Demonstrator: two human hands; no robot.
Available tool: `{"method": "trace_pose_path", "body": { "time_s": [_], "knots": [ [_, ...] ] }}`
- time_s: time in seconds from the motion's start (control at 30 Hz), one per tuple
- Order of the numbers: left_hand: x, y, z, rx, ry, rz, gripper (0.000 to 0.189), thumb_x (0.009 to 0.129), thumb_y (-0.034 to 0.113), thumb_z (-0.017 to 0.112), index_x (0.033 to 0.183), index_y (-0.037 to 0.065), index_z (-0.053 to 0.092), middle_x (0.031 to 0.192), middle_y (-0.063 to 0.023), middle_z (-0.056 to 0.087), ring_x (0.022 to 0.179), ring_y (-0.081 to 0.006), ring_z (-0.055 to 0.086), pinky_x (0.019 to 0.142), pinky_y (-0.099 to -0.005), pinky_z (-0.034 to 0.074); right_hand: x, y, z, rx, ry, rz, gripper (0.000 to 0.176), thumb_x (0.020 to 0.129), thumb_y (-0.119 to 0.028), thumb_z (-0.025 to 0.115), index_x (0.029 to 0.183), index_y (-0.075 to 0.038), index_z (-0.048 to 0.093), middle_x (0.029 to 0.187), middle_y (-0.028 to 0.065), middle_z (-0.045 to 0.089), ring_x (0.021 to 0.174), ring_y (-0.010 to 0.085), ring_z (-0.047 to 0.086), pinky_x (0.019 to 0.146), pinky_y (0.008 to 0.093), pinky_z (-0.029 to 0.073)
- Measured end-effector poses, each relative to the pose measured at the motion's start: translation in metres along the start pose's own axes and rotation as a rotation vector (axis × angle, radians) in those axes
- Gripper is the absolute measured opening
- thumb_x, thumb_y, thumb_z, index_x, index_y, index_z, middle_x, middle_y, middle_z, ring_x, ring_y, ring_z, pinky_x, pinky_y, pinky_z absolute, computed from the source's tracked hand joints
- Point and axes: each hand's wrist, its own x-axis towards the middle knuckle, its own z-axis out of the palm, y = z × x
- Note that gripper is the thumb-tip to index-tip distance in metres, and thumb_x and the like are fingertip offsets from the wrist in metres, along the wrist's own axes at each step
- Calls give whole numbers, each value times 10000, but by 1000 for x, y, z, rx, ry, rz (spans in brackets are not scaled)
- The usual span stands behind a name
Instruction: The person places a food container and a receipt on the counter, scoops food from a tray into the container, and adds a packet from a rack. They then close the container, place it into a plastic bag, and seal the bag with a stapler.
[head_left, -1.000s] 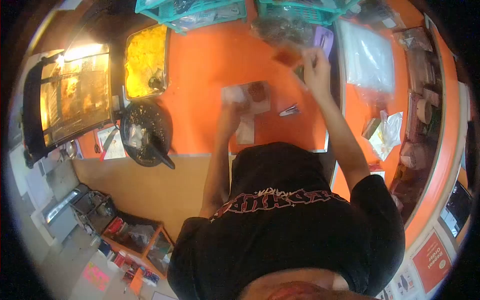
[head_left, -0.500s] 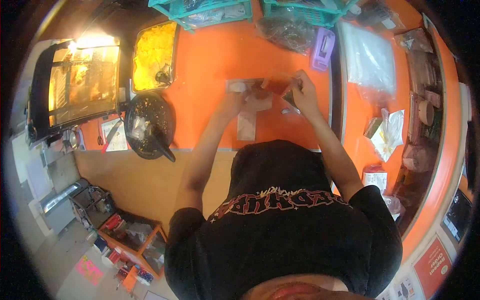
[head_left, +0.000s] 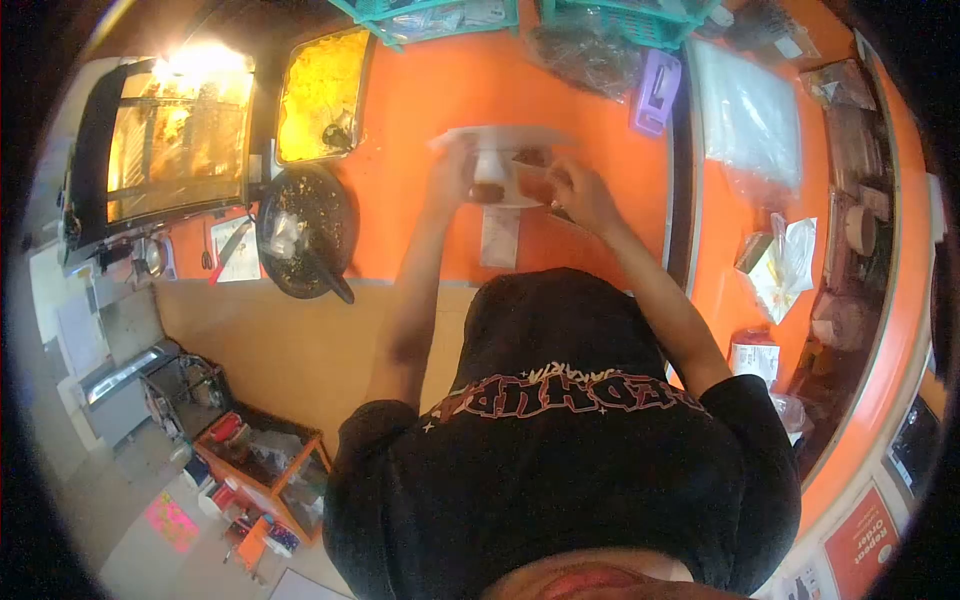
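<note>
Both hands work over the orange counter. My left hand is at the left edge of a blurred clear plastic bag with small reddish-brown packets inside or behind it; its fingers are smeared by motion. At the bag's right side, the fingers of my right hand are closed on a reddish-brown packet. Just below the bag, a pale paper slip lies flat on the counter.
A yellow food tray and a dark pan stand left, near a lit glass case. Teal baskets line the back. A purple object, plastic bags and a wrapped packet are right.
The plastic bag now spreads wide between my hands. My right hand has come down and left with the reddish-brown packet, closer to my left hand. The whole view has shifted slightly.
</note>
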Motion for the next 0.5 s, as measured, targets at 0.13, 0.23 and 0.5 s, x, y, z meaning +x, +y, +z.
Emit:
{"method": "trace_pose_path", "body": {
  "time_s": [0.13, 0.23, 0.5],
  "knots": [
    [-23, 22, -23, -302, 181, -335, 238, 972, 104, 619, 1194, 20, 633, 1088, -137, 731, 993, -260, 716, 858, -375, 565, 13, -32, 23, 65, -184, 78, 199, 978, -204, 592, 1062, -26, 622, 1019, 227, 674, 961, 366, 682, 856, 497, 519],
    [-53, 29, -31, -300, 179, -443, 236, 982, 125, 611, 1193, 21, 634, 1115, -146, 729, 1022, -263, 716, 875, -369, 559, 26, -22, 57, -45, -193, -29, 207, 958, -202, 596, 1073, -32, 626, 1117, 259, 634, 1059, 412, 631, 946, 558, 463],
    [-136, 35, -22, -309, 143, -620, 246, 975, 157, 629, 1174, 13, 642, 1024, -153, 728, 948, -245, 716, 812, -352, 555, 22, 32, 87, 122, 81, -72, 332, 914, -173, 667, 1181, -10, 555, 1205, 208, 588, 1058, 385, 614, 966, 474, 475]
  ]
}}
